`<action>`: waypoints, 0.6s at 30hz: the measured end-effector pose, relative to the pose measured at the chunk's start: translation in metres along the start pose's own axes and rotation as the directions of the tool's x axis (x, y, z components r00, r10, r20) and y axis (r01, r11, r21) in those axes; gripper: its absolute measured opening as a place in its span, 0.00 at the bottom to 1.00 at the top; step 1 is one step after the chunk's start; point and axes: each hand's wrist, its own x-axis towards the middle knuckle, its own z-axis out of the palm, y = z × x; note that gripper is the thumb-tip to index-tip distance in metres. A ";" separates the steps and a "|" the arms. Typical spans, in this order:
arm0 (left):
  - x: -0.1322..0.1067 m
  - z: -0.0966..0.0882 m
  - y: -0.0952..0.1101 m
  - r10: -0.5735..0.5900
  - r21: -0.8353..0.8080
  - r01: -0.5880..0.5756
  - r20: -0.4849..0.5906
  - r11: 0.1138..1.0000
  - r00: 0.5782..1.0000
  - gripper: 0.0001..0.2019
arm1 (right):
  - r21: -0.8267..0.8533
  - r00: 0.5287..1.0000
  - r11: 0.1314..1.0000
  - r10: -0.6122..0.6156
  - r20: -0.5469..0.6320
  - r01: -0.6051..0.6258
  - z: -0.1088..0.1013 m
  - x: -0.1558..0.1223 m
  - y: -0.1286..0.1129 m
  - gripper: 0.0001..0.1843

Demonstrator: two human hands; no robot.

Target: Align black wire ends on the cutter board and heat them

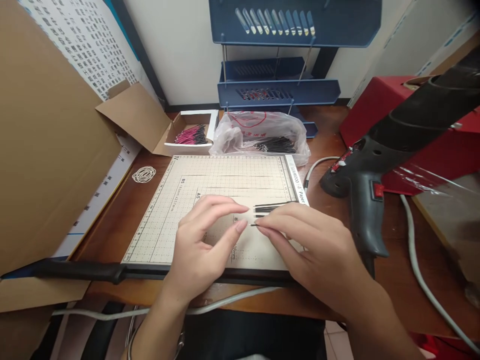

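Dark strand: a thin piece (pixel 254 225) sits over the cutter board (pixel 161 215), its short end jutting toward the left; most of its length is hidden by fingers.
Right hand: thumb and forefinger of the right hand (pixel 318 240) pinch the piece narrowly, close to that end.
Left hand: the left hand (pixel 202 245) arches with thumb and forefinger parted, no object visible between; its thumb is just beside the exposed end, contact unclear.
Row of strands: similar dark strands (pixel 268 210) lie just beyond the right fingertips; the plastic bag (pixel 232 140) behind the board holds a dark bundle.
Handling: likely very light and fairly stiff, perhaps apt to roll or slip; thinness suggests it could bend under a hard squeeze; a fingertip pinch near the end looks the surest hold.
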 end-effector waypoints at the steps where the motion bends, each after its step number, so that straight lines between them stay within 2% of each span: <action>1: 0.000 0.000 0.000 0.016 -0.007 -0.016 0.007 1.000 1.000 0.09 | 0.001 1.000 1.000 -0.008 -0.009 0.008 -0.001 -0.001 0.000 0.09; 4: 0.001 0.001 0.001 0.054 -0.025 -0.054 0.033 0.998 0.998 0.09 | 0.013 0.999 1.000 -0.023 -0.036 0.023 -0.004 -0.002 0.000 0.07; 11: 0.002 0.002 0.002 0.121 -0.036 -0.118 0.062 0.992 0.991 0.08 | 0.008 0.999 0.999 -0.031 -0.010 0.031 -0.007 -0.001 0.001 0.05; 18: 0.002 0.002 0.001 0.114 -0.026 -0.112 0.069 0.993 0.991 0.07 | 0.016 1.000 1.000 -0.009 0.027 0.008 -0.007 -0.003 0.002 0.04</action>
